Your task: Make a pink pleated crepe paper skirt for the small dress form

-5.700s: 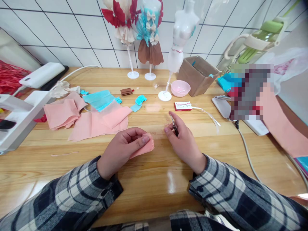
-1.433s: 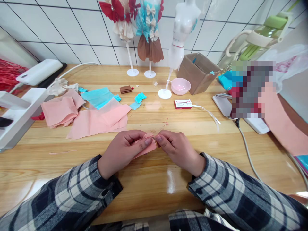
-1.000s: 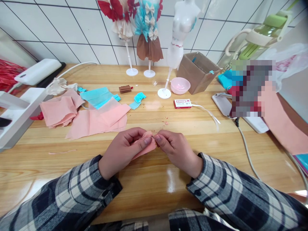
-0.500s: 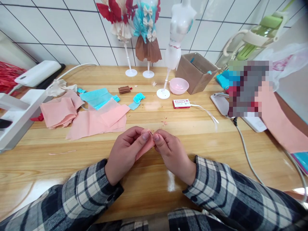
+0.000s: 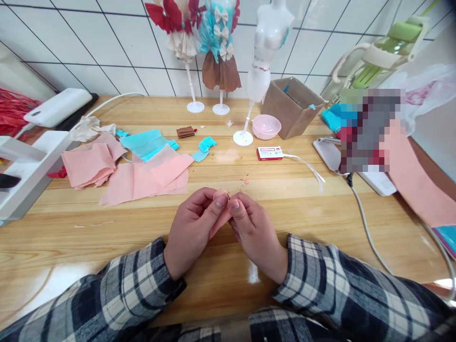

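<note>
Low over the front of the table, my left hand (image 5: 192, 228) pinches a small folded piece of pink crepe paper (image 5: 221, 222) between thumb and fingers. My right hand (image 5: 256, 232) is closed against the paper's right edge, thumb and forefinger pressed together there. Both thumbs nearly meet at its upper corner, where a tiny dark spot shows that I cannot make out. Most of the paper is hidden by the fingers. Beyond my hands lie a few pink paper scraps (image 5: 244, 181). Pink crepe sheets (image 5: 142, 185) lie flat to the left.
A bare white mannequin (image 5: 262, 57) and two dressed ones stand by the tiled wall. Near them are a pink bowl (image 5: 266, 127), a cardboard box (image 5: 294, 109) and a small red-and-white box (image 5: 270, 153). Blue crepe paper (image 5: 147, 143) and a power strip (image 5: 39, 175) lie left.
My hands have drawn slightly closer together, the left one shifting right with the pink crepe paper. The whole view has shifted slightly.
</note>
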Available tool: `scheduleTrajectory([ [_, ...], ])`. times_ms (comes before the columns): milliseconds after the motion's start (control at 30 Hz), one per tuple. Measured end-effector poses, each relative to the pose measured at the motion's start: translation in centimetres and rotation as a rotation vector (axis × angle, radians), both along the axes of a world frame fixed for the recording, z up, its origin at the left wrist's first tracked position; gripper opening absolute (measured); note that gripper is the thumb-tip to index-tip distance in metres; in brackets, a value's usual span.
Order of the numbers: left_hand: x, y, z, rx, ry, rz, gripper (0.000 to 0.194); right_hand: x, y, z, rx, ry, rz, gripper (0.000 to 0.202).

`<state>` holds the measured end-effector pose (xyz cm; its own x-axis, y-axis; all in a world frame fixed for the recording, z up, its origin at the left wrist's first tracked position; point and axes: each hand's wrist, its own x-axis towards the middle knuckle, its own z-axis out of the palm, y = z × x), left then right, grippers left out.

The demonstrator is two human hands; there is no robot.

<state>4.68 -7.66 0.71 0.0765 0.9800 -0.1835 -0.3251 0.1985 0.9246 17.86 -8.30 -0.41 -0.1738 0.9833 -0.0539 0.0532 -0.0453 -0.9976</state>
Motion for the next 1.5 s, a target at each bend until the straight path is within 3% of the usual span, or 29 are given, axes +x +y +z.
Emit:
scheduleTrajectory([
  [367, 0.0, 0.1, -0.2, -0.020, -0.012, -0.019, 0.016, 0.2, 0.2, 0.0, 0.026, -0.010, 0.008, 0.043],
  [567, -0.9, 0.2, 0.0, -0.037, 0.047, -0.083, 0.017, 0.7, 0.6, -0.2, 0.056, -0.042, 0.076, 0.043],
  [800, -1.6, 0.7, 0.4, -0.041, 0.110, -0.065, 0.017, 1.4, 1.1, -0.3, 0.030, -0.136, 0.136, 0.046],
  [1500, -2.6, 1.8, 1.6, 0.096, 0.506, -0.104, 0.022, 2.3, 2.1, 0.6, 0.023, -0.230, 0.234, 0.046],
])
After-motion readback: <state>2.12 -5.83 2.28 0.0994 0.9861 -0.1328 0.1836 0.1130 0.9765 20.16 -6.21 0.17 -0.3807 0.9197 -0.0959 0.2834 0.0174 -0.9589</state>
